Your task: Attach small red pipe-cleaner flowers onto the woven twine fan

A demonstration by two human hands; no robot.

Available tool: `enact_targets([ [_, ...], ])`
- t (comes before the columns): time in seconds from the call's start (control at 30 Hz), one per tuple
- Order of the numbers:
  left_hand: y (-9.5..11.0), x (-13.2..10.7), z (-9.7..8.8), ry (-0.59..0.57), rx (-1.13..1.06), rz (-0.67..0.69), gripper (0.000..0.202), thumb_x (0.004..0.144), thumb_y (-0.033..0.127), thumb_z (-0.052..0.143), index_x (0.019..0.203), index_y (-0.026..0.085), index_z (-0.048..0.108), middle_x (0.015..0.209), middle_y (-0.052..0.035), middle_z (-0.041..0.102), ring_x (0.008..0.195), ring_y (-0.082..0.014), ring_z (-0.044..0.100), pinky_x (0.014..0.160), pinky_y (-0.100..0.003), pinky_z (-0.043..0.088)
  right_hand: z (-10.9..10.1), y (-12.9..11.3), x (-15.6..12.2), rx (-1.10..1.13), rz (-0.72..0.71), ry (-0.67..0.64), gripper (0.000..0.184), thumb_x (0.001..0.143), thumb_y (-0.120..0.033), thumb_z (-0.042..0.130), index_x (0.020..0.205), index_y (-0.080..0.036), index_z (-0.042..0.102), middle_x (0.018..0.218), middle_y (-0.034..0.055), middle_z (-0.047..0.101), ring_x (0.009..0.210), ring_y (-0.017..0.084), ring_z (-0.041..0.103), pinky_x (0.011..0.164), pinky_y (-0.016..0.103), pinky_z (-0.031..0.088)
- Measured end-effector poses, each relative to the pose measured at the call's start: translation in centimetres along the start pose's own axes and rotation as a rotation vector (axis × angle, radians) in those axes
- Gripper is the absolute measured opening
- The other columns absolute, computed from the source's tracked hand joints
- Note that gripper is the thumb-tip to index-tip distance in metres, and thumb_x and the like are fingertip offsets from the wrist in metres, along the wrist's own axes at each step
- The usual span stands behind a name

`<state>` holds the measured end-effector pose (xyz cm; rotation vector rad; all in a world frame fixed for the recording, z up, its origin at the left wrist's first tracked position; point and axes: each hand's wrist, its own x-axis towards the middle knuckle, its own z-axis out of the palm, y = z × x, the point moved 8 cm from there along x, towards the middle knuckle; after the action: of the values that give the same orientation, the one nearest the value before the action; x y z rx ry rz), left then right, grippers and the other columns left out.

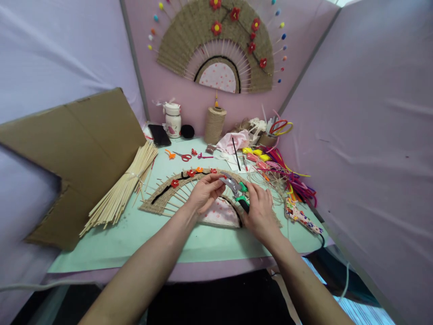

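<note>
My right hand [262, 207] is wrapped around the green and black handles of pruning shears [232, 184], whose metal blades point left. Close by the blade tips, the fingers of my left hand [207, 193] are pinched together; a bit of red shows there, too small to name. Both hands are above a half-round woven twine fan [154, 206] lying on the table. Its band carries a black strip, red flowers [174, 183] and an orange flower [199, 170]. A dotted pink-white half circle [221, 216] fills its lower middle, partly hidden by my hands.
A bundle of thin sticks [123, 187] and a cardboard sheet [84, 135] are at left. Red scissors [185, 157], a twine spool [215, 124] and a bottle [173, 121] stand behind. Coloured pipe cleaners [297, 176] and a patterned glue gun [301, 216] lie right.
</note>
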<state>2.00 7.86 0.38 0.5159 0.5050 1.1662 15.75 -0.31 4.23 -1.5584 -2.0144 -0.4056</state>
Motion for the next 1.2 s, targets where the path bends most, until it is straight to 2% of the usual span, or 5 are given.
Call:
enact_targets([
  [0.37, -0.1, -0.1, 0.3, 0.014, 0.104, 0.051, 0.027, 0.053, 0.015, 0.087, 0.069, 0.013, 0.065, 0.072, -0.0019, 0.07, 0.069, -0.0111, 0.064, 0.072, -0.024, 0.049, 0.0, -0.2, -0.2, 0.037, 0.017, -0.035, 0.056, 0.091, -0.035, 0.051, 0.141, -0.014, 0.036, 0.13, 0.0203, 0.049, 0.119, 0.034, 0.048, 0.099, 0.052, 0.042],
  [0.6, 0.2, -0.3, 0.5, 0.013, 0.091, 0.073, 0.043, 0.049, 0.019, 0.09, 0.077, 0.016, 0.058, 0.073, 0.0013, 0.069, 0.07, -0.0105, 0.064, 0.069, -0.023, 0.049, 0.2, -0.1, -0.4, 0.092, 0.051, -0.057, 0.053, 0.088, -0.032, 0.054, 0.136, -0.014, 0.04, 0.125, 0.0198, 0.052, 0.118, 0.034, 0.049, 0.097, 0.052, 0.043],
  [0.9, 0.2, -0.2, 0.5, 0.002, 0.132, 0.082, 0.041, 0.049, 0.019, 0.089, 0.077, 0.015, 0.059, 0.074, 0.0015, 0.068, 0.071, -0.0094, 0.062, 0.069, -0.022, 0.047, 0.7, 0.0, -0.5, 0.115, 0.114, -0.102, 0.046, 0.084, -0.027, 0.055, 0.126, -0.013, 0.045, 0.11, 0.0196, 0.058, 0.104, 0.035, 0.056, 0.085, 0.052, 0.048],
  [1.1, 0.4, -0.5, 0.5, 0.039, 0.149, 0.037, 0.037, 0.05, 0.019, 0.088, 0.08, 0.016, 0.065, 0.078, 0.0021, 0.068, 0.072, -0.0083, 0.061, 0.069, -0.023, 0.048, 0.8, -0.2, -0.4, 0.33, 0.117, -0.175, 0.057, 0.08, -0.019, 0.052, 0.135, -0.017, 0.038, 0.125, 0.0174, 0.052, 0.119, 0.032, 0.051, 0.096, 0.05, 0.046],
  [1.2, 0.4, -0.4, 0.2, 0.043, 0.155, 0.024, 0.038, 0.054, 0.018, 0.086, 0.089, 0.018, 0.07, 0.079, 0.003, 0.066, 0.072, -0.0071, 0.06, 0.07, -0.022, 0.049, 0.7, 1.5, 0.4, 0.398, 0.168, -0.14, 0.065, 0.075, -0.015, 0.051, 0.138, -0.018, 0.036, 0.127, 0.0157, 0.052, 0.121, 0.029, 0.051, 0.101, 0.047, 0.043],
])
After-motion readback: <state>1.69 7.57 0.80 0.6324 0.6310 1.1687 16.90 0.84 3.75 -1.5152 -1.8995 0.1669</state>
